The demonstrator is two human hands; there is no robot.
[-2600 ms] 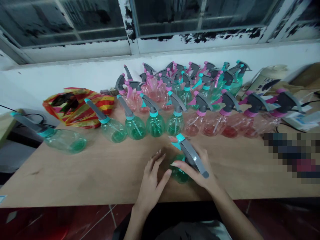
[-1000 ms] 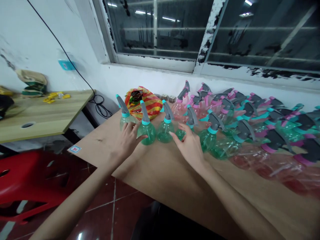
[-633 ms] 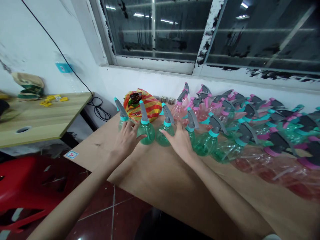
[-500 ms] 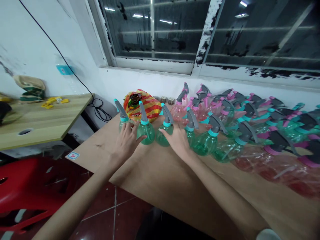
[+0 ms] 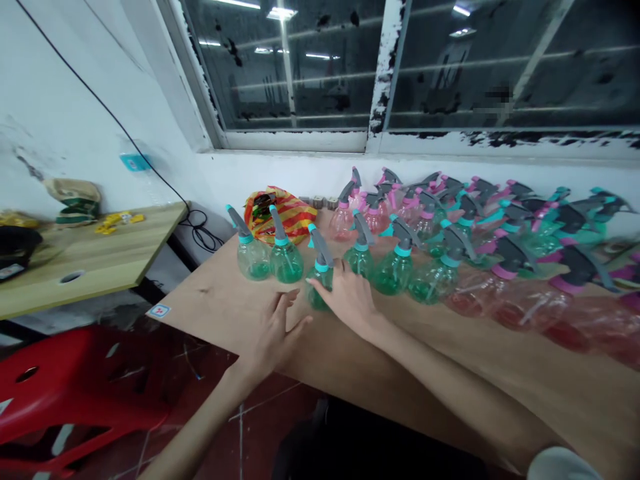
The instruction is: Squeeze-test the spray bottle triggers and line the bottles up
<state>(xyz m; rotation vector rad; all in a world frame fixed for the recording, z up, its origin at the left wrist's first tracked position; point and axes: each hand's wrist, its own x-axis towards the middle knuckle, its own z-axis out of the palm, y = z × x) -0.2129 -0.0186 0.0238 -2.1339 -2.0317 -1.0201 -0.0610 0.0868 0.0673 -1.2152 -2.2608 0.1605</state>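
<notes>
My right hand (image 5: 353, 297) is closed around a green spray bottle (image 5: 316, 295) with a grey and turquoise trigger head, thumb on its left side and the other fingers partly hidden behind it. The bottle stands upright, slightly nearer to me than its neighbours. My left hand (image 5: 276, 330) hovers over the wooden table with its fingers apart and nothing in it. Just beyond it, two green spray bottles, one at the left end (image 5: 254, 259) and one beside it (image 5: 287, 261), stand close together. Right of my right hand, another green spray bottle (image 5: 393, 272) continues the front row.
Pink spray bottles (image 5: 517, 303) and green ones crowd the right side of the table (image 5: 225, 293). A red-and-yellow striped bag (image 5: 295, 217) lies behind the left bottles. At left are a second table (image 5: 115, 247), a red stool (image 5: 75, 380) and a black cable (image 5: 200, 230).
My left hand has let go of the left bottles and drawn back toward me. My right hand has brought its green spray bottle a little nearer. The view has shifted slightly.
</notes>
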